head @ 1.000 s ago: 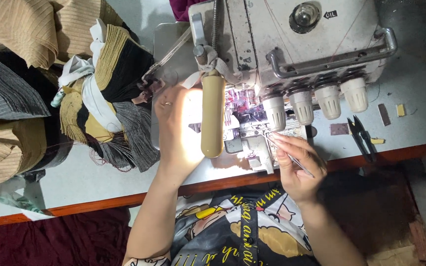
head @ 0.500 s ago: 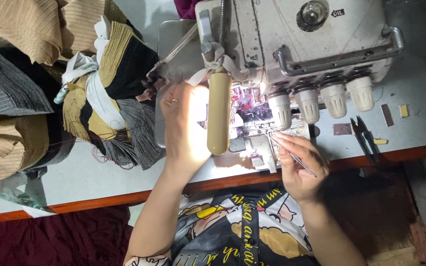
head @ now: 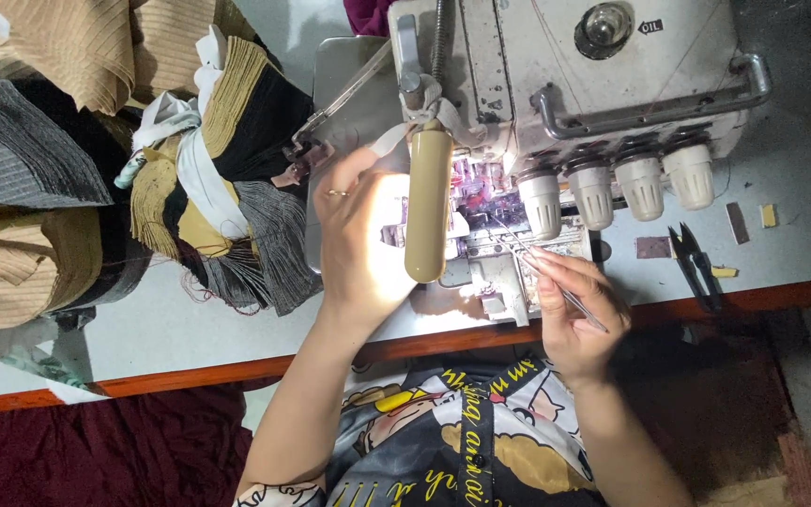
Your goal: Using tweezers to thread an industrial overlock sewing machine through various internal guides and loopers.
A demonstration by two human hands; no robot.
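A grey-white overlock sewing machine (head: pixel 603 84) stands on the table with its lower cover open, showing lit metal parts. My right hand (head: pixel 574 314) pinches thin metal tweezers (head: pixel 542 272), whose tips reach into the opened part under the tension knobs (head: pixel 612 192). My left hand (head: pixel 363 244), a ring on one finger, rests against the machine's left side, brightly lit, behind the tan lamp head (head: pixel 427 202). Whether its fingers grip a thread is hidden by the lamp.
Bundles of tan, black and grey striped fabric tied with white strips (head: pixel 208 178) pile up on the left. Black thread snips (head: pixel 696 263) and small fabric scraps (head: pixel 734 221) lie at the right. The grey table has a red-brown front edge (head: pixel 190 376).
The view has shifted slightly, so everything sits a bit further right. The tweezers have moved up and deeper into the machine. My left hand stays against the machine.
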